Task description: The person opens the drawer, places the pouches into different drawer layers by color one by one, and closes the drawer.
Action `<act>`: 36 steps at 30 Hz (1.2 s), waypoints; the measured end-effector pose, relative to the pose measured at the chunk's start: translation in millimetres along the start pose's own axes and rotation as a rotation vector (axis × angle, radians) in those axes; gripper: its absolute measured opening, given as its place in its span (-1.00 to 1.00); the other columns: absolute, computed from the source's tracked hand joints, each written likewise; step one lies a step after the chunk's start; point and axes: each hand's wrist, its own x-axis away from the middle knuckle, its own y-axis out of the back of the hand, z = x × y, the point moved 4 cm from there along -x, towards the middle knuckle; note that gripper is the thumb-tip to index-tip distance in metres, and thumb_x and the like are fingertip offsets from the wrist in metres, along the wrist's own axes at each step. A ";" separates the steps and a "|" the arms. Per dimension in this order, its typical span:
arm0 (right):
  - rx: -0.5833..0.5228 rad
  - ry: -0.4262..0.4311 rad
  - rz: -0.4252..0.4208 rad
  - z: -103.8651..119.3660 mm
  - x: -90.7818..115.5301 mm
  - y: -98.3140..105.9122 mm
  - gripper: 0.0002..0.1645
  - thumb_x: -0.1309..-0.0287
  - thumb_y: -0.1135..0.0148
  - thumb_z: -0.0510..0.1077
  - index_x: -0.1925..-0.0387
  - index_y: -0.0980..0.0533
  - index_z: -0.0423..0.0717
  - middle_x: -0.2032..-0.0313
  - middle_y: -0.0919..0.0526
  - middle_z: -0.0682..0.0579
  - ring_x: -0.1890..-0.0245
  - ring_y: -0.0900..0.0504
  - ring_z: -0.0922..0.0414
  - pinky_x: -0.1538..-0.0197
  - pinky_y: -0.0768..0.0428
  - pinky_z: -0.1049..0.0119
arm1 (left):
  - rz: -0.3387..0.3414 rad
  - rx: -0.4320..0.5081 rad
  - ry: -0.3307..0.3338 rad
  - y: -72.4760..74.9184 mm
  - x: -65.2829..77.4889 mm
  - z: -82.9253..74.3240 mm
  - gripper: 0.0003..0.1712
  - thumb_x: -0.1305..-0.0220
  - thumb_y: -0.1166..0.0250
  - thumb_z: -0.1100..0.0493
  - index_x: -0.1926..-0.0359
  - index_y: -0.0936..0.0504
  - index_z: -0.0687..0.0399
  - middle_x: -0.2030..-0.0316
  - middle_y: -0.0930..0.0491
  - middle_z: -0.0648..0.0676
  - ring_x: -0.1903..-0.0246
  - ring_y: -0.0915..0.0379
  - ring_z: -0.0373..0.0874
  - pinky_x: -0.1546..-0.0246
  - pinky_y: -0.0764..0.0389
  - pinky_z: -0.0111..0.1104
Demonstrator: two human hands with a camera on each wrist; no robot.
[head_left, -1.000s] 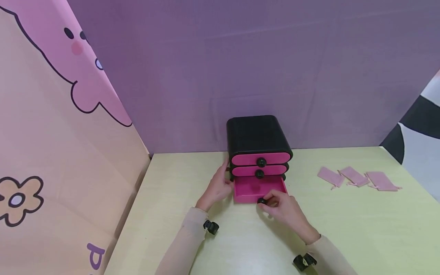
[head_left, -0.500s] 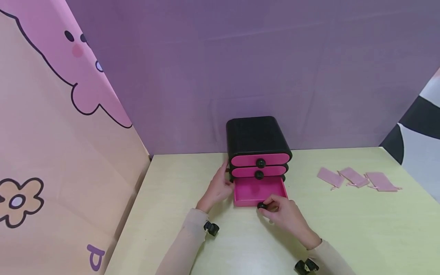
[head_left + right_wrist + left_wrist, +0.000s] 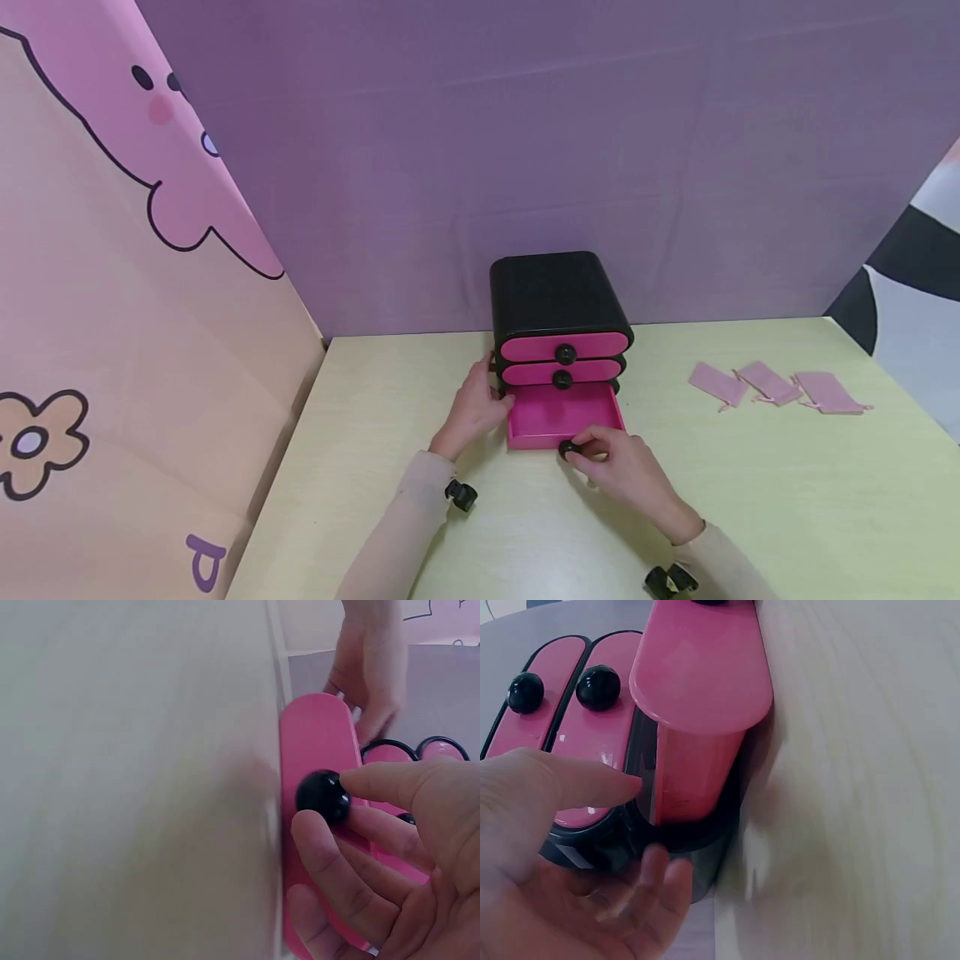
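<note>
A small black drawer unit (image 3: 558,292) with pink drawer fronts stands at the table's back. Its bottom drawer (image 3: 562,410) is pulled out, and the part of its inside that shows is bare. My right hand (image 3: 626,471) pinches that drawer's round black knob (image 3: 324,796) between thumb and fingers. At the unit's left side is my left hand (image 3: 474,408). In the left wrist view its thumb (image 3: 600,782) lies straight across the front edge, while the other fingers (image 3: 656,900) hang loosely bent beside the side wall. Whether those fingers touch the wall, I cannot tell.
Three flat pink drawstring pouches (image 3: 765,383) lie on the pale wooden table (image 3: 787,500), right of the unit. A purple cloth backdrop (image 3: 562,125) rises behind the table. On the left stands a printed panel (image 3: 165,333).
The bottom drawer has come slightly further toward me, with my right hand on its knob. My left hand stays at the unit's side; its thumb has shifted slightly. The pouches lie as before.
</note>
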 end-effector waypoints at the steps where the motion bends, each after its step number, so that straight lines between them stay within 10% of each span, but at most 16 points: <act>1: 0.010 0.001 0.002 1.0 0.2 1.7 -0.81 -0.27 -0.51 -0.08 0.15 -0.76 -0.07 0.27 -0.86 0.04 0.48 -0.74 0.26 0.45 -0.53 0.38 | -0.003 -0.020 0.003 0.2 0.0 0.7 -0.12 -0.35 -0.37 0.16 -0.59 -0.25 0.26 -0.34 -0.49 0.22 0.06 -0.61 -0.03 0.04 -0.67 -0.19; 36: 0.182 -0.001 -0.117 -61.5 -14.0 103.4 -0.67 -0.47 -0.28 0.05 0.03 -0.75 -0.08 0.23 -0.84 -0.04 0.39 -0.74 0.22 0.31 -0.57 0.33 | 0.030 -0.035 0.039 -0.9 2.4 4.9 -0.31 -0.36 -0.42 0.16 -0.43 -0.48 0.29 -0.21 -0.51 0.24 -0.05 -0.69 0.07 -0.08 -0.72 -0.12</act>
